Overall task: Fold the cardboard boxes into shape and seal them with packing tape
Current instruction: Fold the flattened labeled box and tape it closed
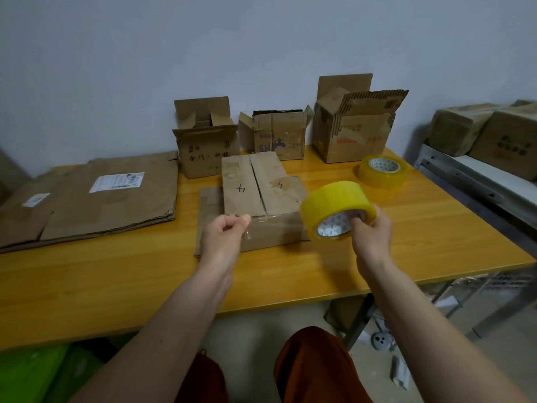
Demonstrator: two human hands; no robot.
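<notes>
Right hand (370, 232) grips the yellow tape roll (338, 209), fingers hooked through its core; left hand (225, 232) fingers curl, seemingly pinching the clear tape end against the folded box (261, 199) at mid-surface. Best keep the strip taut and centred along the seam. Yellow surface (406, 228), open boxes (279, 132) far, flat cardboard (96, 196) left, grey wall.

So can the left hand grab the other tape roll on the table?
Probably not easily. The spare tape roll sits far right, beyond the right hand and its held roll, and the left hand is pinching tape at the box.
</notes>
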